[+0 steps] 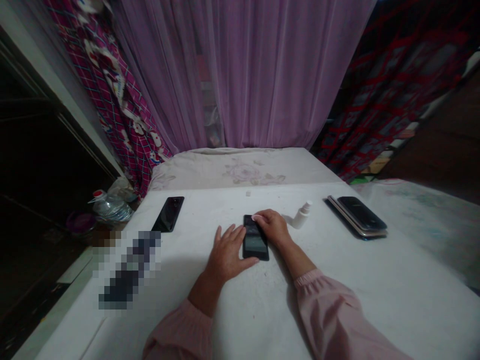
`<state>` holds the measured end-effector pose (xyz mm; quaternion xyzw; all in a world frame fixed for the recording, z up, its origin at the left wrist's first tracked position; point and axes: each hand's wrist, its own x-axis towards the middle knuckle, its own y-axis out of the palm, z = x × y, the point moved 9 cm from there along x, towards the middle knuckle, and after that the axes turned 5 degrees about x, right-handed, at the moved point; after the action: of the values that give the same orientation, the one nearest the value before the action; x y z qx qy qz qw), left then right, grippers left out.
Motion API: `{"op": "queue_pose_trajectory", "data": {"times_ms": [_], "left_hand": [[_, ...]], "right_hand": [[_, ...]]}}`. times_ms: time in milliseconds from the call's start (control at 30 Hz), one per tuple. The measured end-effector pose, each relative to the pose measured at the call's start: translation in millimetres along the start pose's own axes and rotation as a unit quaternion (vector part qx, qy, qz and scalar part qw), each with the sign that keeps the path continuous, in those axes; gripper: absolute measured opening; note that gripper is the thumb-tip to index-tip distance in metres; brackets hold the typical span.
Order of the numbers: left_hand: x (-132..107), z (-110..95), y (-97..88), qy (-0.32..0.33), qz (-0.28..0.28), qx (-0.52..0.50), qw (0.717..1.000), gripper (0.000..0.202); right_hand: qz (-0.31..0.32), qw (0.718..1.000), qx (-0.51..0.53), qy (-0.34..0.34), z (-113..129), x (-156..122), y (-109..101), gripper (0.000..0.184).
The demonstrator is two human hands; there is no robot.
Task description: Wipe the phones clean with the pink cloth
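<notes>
Sleeves: pink cuffs (322, 300) lay nearest, both forearms over the bench (258, 320).
Left hand (225, 255): fingers (228, 235) released, spread flat just beside the black smartphone (255, 240).
Right hand (273, 227): fingers (258, 217) unclenched, resting on the phone's top edge.
Risk: uneven pressure could slide the phone toward the white spray bottle (301, 216).

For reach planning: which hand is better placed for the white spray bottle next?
Right, probably: the right hand lies on the black smartphone, close to the spray bottle. The left hand sits on the phone's far side.
</notes>
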<state>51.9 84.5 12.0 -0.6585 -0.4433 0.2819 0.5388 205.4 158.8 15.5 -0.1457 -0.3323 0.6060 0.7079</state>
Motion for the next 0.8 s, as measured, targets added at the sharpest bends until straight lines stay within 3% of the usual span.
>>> {"op": "queue_pose_trajectory", "data": {"times_ms": [300, 533, 800], "left_hand": [[0.4, 2.4, 1.0, 0.004, -0.002, 0.001, 1.000, 0.082], [0.1, 5.1, 2.2, 0.004, 0.000, 0.006, 1.000, 0.083], [1.1, 2.5, 1.7, 0.004, 0.002, 0.004, 1.000, 0.082]], "right_hand": [[0.086, 0.990, 0.103, -0.045, 7.9, -2.0, 5.5, 0.011], [0.162, 0.976, 0.142, -0.023, 1.2, -5.0, 13.0, 0.007], [0.087, 0.994, 0.049, -0.045, 10.1, -2.0, 8.5, 0.014]]}}
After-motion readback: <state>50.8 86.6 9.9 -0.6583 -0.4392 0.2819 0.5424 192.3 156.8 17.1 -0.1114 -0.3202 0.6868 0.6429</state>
